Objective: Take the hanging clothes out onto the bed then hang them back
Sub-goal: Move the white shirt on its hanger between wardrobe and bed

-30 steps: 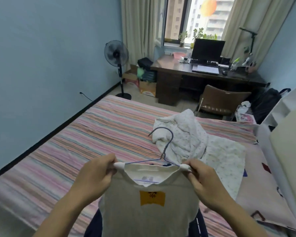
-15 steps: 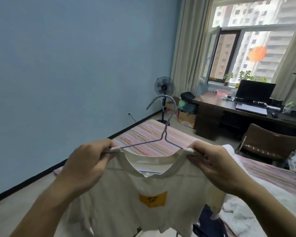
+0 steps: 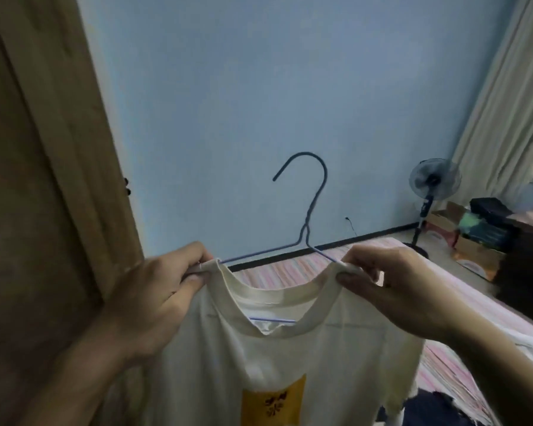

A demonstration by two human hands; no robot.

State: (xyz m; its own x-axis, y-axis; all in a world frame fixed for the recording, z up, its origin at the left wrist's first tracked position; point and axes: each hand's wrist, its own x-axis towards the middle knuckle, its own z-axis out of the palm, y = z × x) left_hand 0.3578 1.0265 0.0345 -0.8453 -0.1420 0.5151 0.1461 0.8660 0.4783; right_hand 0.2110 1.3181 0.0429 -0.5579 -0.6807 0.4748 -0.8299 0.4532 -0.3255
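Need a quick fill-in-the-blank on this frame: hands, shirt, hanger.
1. Both hands hold a cream ____ at its shoulders.
2. The shirt sits on a wire ____ whose hook points up.
3. The left hand and right hand grip it in front of a ____ wall.

Missing: shirt; hanger; blue

Blue wall [image 3: 259, 87] behind; standing fan [image 3: 434, 179] far right near cardboard boxes [image 3: 471, 247]; beige curtain [image 3: 511, 103] above.
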